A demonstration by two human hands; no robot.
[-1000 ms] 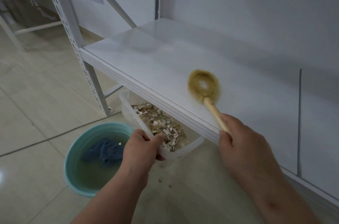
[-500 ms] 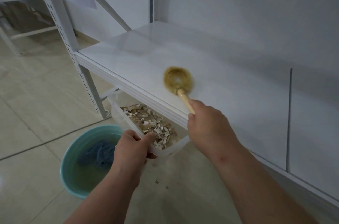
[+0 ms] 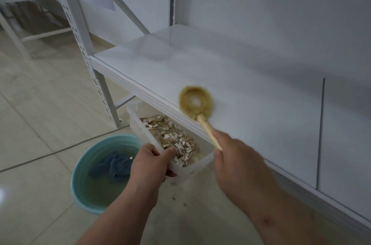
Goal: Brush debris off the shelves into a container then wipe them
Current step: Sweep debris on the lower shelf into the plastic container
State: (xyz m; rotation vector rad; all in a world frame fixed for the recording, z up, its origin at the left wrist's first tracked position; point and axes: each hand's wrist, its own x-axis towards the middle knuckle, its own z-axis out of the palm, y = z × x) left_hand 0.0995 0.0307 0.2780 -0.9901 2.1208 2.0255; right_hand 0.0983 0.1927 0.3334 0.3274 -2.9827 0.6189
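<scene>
A white shelf point(image 3: 251, 92) runs from the left post toward the lower right. My right hand point(image 3: 239, 162) grips the wooden handle of a round bristle brush point(image 3: 195, 104), whose head lies at the shelf's front edge. Just below that edge, my left hand point(image 3: 149, 162) grips the near rim of a clear plastic container point(image 3: 197, 165) with thumb inside. The container holds a heap of pale, flaky debris point(image 3: 174, 140).
A teal basin point(image 3: 80, 180) of water with a blue cloth point(image 3: 114, 166) in it stands on the tiled floor, left of my left hand. A perforated white shelf post point(image 3: 98, 80) stands at the shelf's left corner. A few crumbs point(image 3: 173, 197) lie on the floor.
The brush head has swept from farther back on the shelf to its front edge above the container. My left hand and the container stay below the edge.
</scene>
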